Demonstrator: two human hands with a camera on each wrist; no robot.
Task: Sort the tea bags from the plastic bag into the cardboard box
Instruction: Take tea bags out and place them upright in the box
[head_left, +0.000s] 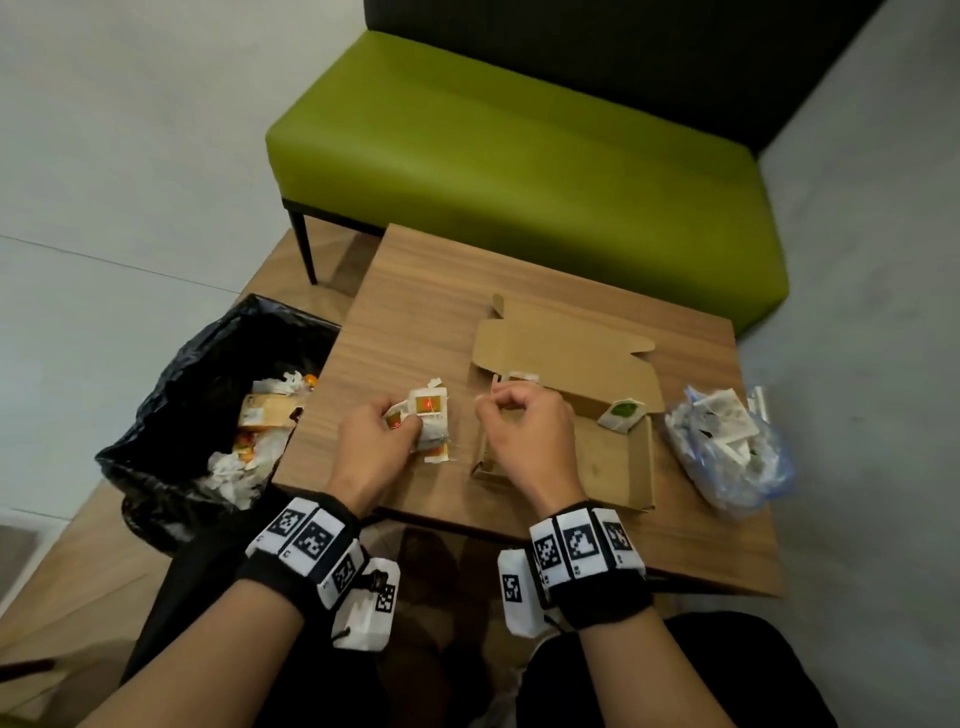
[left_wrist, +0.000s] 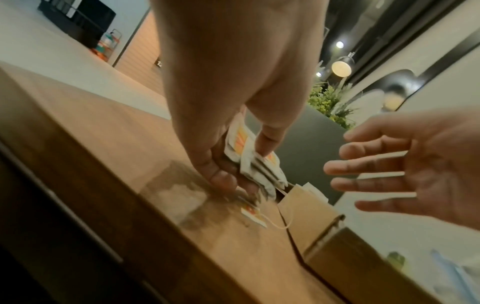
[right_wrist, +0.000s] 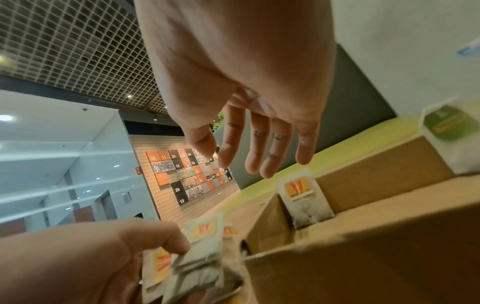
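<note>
left hand (head_left: 375, 434): we're gripping a bunch of orange-tag tea bags (head_left: 430, 423) on the bench (head_left: 415, 291)
right hand (head_left: 524, 426): fingers loose, empty, over the cardboard box (head_left: 618, 457)
plastic bag (head_left: 727, 452): right of box, still holding tea bags

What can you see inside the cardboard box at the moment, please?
Inside the cardboard box, an orange-tagged tea bag stands at the left end and a green-tagged tea bag leans at the right. The right hand covers the middle of the floor.
</note>
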